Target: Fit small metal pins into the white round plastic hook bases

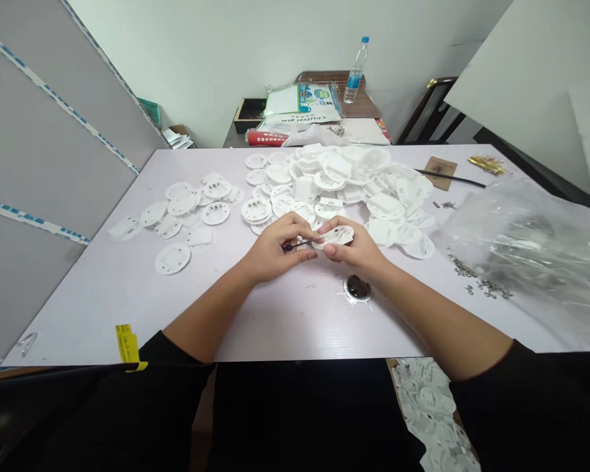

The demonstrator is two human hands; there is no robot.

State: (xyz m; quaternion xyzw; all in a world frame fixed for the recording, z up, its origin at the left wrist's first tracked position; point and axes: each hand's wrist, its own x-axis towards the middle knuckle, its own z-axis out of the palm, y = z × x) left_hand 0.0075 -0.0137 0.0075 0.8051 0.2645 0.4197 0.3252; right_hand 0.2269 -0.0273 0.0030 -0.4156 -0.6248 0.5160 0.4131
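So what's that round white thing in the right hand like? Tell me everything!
The round white plastic-looking disc looks thin, with small dark marks too small to make out. It's tilted above the smooth pale table, pinched between thumb and fingers of the bare right hand. The bare left hand holds a thin dark rod pointing at it; contact is unclear.

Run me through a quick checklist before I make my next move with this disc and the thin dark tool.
1. Right hand has the white disc gripped: ok, thumb and fingers pinch it.
2. Left hand holds the thin dark tool: ok, pointing toward the disc.
3. Tool tip touching the disc: cannot tell, too small and partly hidden.
4. Small metal parts in sight: ok, scattered beside the plastic bag.
5. Discs in the large pile lying singly: not ok, many overlap.
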